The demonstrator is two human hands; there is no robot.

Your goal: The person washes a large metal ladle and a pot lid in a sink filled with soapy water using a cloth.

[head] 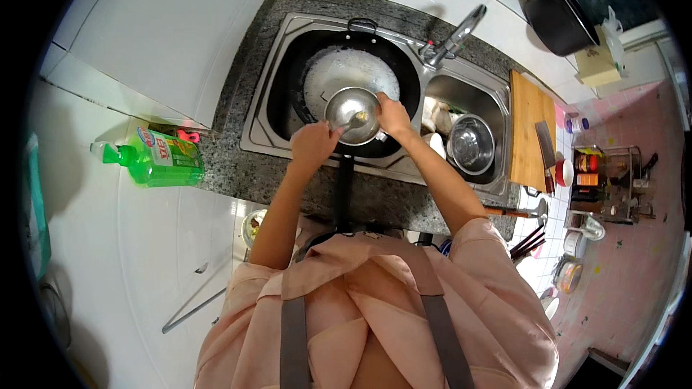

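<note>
Over the left sink basin, a small round metal bowl (346,108) is held between my two hands. My left hand (315,143) grips its near left rim, and my right hand (393,115) grips its right side. A small yellowish bit shows inside the bowl. Beneath it, a large black wok (401,65) rests in the basin, its loop handle at the back and its long handle towards me. Whitish, foamy liquid (346,67) covers the wok's middle. The fingertips under the bowl are hidden.
The right basin (459,86) holds a metal bowl (471,144) and white dishes. A faucet (459,35) stands behind. At right, a cleaver (545,143) lies on a wooden cutting board (527,129). A green soap bottle (165,156) is at the counter's left, and a black pot (559,21) back right.
</note>
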